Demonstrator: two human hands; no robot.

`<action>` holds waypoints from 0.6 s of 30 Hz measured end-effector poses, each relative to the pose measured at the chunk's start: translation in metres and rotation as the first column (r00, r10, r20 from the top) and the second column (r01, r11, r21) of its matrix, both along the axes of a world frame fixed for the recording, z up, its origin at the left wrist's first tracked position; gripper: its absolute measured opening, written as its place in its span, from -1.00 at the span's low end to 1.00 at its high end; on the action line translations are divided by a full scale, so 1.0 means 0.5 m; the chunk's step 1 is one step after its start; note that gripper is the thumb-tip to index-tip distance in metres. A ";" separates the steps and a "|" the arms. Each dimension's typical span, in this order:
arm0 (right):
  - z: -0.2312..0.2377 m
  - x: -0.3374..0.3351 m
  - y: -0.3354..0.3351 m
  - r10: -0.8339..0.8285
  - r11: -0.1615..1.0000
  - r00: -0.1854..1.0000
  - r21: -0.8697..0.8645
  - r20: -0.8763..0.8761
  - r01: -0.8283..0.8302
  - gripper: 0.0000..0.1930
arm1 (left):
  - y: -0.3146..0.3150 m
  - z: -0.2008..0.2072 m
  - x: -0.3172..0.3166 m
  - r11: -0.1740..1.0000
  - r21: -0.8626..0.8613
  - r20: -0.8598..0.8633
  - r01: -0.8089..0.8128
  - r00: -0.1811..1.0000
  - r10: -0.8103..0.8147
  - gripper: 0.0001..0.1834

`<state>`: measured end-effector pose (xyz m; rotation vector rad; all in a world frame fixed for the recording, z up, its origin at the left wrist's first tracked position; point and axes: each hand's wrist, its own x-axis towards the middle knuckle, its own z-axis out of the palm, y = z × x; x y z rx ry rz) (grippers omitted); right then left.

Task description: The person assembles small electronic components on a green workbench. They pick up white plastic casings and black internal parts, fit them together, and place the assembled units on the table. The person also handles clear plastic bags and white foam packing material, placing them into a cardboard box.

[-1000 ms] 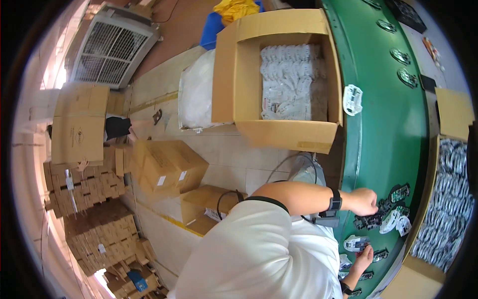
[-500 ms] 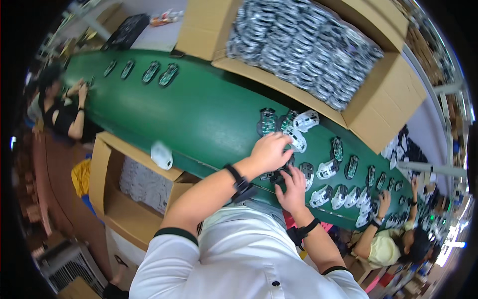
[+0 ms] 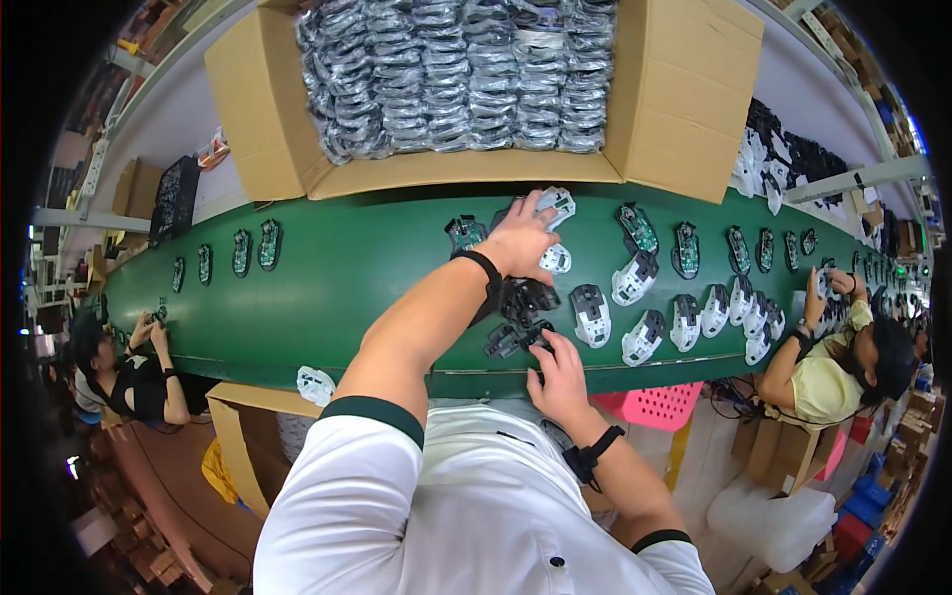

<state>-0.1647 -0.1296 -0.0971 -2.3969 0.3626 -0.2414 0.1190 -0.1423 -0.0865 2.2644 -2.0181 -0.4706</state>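
- Green conveyor belt (image 3: 347, 288), cardboard box (image 3: 684, 89) behind.
- Left hand (image 3: 521, 238) curled over white mouse shell (image 3: 555, 205).
- Right hand (image 3: 560, 372) pinching black parts (image 3: 516, 337).

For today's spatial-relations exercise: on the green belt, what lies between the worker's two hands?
In the head view, a cluster of black plastic parts lies between the left hand and the right hand.

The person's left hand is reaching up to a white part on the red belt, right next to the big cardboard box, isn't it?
Almost. The belt is green, not red, as the head view shows. The rest holds: the left hand reaches up to a white part right next to the big cardboard box.
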 end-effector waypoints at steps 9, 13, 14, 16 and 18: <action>-0.002 0.082 -0.020 0.029 0.981 0.998 -0.189 -0.063 -0.040 0.01 | 0.237 0.106 -0.086 0.828 -0.436 -0.142 -0.354 0.935 0.325 -0.28; -0.001 0.136 -0.013 0.048 0.968 0.982 -0.235 -0.182 -0.091 0.04 | 0.453 0.073 -0.059 0.709 -0.377 -0.013 -0.597 0.768 0.640 -0.30; -0.008 0.143 -0.008 0.068 0.967 0.980 -0.229 -0.187 -0.111 0.03 | 0.502 0.059 -0.053 0.671 -0.336 0.012 -0.661 0.709 0.705 -0.31; -0.021 0.139 0.020 0.214 0.941 0.961 -0.228 -0.173 -0.250 -0.03 | 0.583 0.033 -0.044 0.601 -0.269 0.051 -0.753 0.612 0.789 -0.32; -0.031 0.144 0.070 0.272 0.916 0.941 -0.246 -0.203 -0.318 -0.08 | 0.640 0.014 -0.039 0.506 -0.253 0.083 -0.824 0.503 0.860 -0.32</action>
